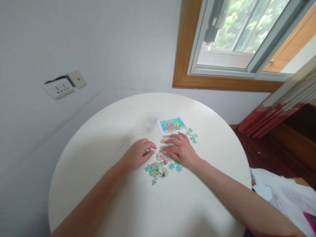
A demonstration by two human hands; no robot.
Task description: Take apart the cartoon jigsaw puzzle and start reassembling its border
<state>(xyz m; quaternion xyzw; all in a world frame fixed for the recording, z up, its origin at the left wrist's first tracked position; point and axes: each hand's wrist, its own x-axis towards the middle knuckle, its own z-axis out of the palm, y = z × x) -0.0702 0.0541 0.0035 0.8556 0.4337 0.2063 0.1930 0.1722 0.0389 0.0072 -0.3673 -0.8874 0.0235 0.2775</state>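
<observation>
My left hand [139, 154] rests at the left of a loose pile of jigsaw puzzle pieces [154, 168]. Its fingers are curled a little, with a gap between thumb and forefinger and nothing visible in it. Palm down, my right hand [183, 150] lies over the pile's right side, fingers spread; what may be under them is hidden. The pieces are mostly teal, beige and pink. Just beyond my right fingertips is a picture card [172, 125] with cartoon figures on teal. A smaller group of teal pieces [193, 139] sits to the right of the card.
Everything lies on a round white table [98, 138] against a pale wall. A wall socket [59, 88] is at the left, and a wood-framed window [186, 80] at the back right. Red and cream curtains [259, 121] hang at the right, above white cloth or bags [286, 197].
</observation>
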